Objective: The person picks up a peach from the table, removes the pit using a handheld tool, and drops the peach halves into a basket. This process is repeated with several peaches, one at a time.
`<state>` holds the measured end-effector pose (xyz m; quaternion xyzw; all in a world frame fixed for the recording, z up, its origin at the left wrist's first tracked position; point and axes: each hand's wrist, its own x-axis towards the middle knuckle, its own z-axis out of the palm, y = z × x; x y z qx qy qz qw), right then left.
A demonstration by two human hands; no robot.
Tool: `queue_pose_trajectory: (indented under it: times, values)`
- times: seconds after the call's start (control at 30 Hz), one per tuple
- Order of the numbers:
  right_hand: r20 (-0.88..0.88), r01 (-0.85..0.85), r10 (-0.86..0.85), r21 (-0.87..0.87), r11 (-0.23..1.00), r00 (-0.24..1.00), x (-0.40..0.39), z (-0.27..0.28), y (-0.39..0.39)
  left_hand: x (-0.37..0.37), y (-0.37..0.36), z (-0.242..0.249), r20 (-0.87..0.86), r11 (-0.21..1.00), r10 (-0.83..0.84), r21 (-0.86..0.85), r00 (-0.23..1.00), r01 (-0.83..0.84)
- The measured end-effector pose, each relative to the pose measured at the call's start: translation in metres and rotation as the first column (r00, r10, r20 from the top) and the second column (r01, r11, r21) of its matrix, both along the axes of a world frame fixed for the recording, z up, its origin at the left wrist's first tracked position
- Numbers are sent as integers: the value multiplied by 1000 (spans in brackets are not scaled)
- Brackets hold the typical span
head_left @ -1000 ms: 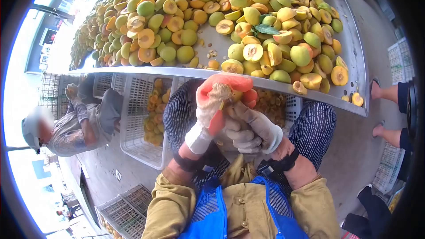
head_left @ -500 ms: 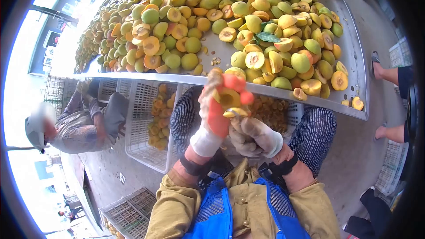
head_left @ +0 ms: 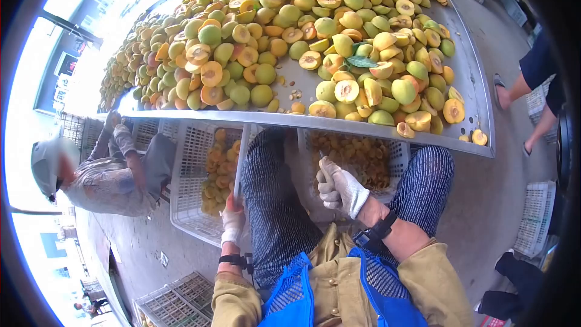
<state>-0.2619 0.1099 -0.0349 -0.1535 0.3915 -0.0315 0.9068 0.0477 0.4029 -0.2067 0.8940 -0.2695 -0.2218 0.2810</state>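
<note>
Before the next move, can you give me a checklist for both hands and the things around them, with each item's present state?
1. Right hand closed around the slim dark-tipped tool: ok.
2. Left hand free of fruit: cannot tell; it is beside the left crate, and its fingers are partly hidden.
3. Hands apart from each other: ok, the left leg lies between them.
4. Fruit in supply on the metal table: ok, heaped.
5. Co-worker's hands clear of the person's hands: ok, well off to the left.
</note>
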Motion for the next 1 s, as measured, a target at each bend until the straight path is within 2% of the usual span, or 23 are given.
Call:
queue_pose_trajectory:
  times: [0.07,0.17,0.23,0.3,0.33,0.37,0.43,0.47,0.5,0.57,0.6,0.63,0.67,0.7,0.73,0.77,0.8,0.9,0.97,1.0]
  values:
    - [-22,-29,29,-5,1000,999,0,-2,3,-5,-2,6,32,999,8,35,999,-9]
    - [-64,-55,53,-19,998,997,2,-4,6,-6,33,-38,29,978,-77,-191,997,81]
    - [-67,-58,56,-24,998,996,3,-5,5,-10,31,-46,-88,970,8,-243,996,-29]
    - [-58,-65,63,-29,997,996,5,-9,5,-20,30,-39,-105,976,67,-200,992,-87]
    - [-51,-57,54,-44,997,997,6,-11,7,-19,23,-29,-175,979,86,-170,981,-116]
    - [-58,-64,61,-47,997,996,4,-11,10,-9,23,-22,-114,990,-19,-142,993,2]
    - [-63,-71,67,-63,996,996,3,-5,9,-4,-15,55,7,998,-56,-42,998,56]
    - [-43,-61,58,-57,997,997,2,0,9,-5,-48,103,76,991,-75,-101,994,82]
    - [-53,-90,83,-139,986,995,2,2,7,-10,-85,148,113,969,-105,-214,988,127]
    - [-85,-163,144,-299,940,986,7,7,4,-19,-161,208,201,827,-274,-450,940,337]
    - [-138,-125,92,-254,959,986,10,8,3,-39,-202,233,88,768,-339,-550,937,330]
    - [-128,-98,64,-288,953,990,8,9,3,-66,-242,250,-18,702,-415,-642,909,308]
    - [-117,-76,40,-320,945,992,5,10,4,-89,-276,258,62,699,-475,-579,878,420]
    - [-106,-58,22,-350,935,994,3,12,3,-108,-302,260,137,690,-531,-504,836,520]
    - [-130,-46,0,-347,937,991,-2,22,-2,-119,-324,247,283,680,-549,-397,787,617]
    - [-86,62,-129,-541,839,988,-2,10,-3,-124,-340,228,417,666,-568,-275,710,694]
    - [-17,161,-243,-705,691,970,1,-11,-2,-126,-349,216,402,672,-559,-293,725,680]
    - [-53,177,-237,-511,841,970,-17,31,-16,-125,-360,197,363,688,-541,-327,758,648]
    - [10,267,-283,-371,890,959,-18,39,-20,-121,-359,201,360,690,-537,-333,763,643]
    - [60,326,-327,-370,870,943,-19,44,-21,-119,-353,203,365,665,-529,-383,766,641]
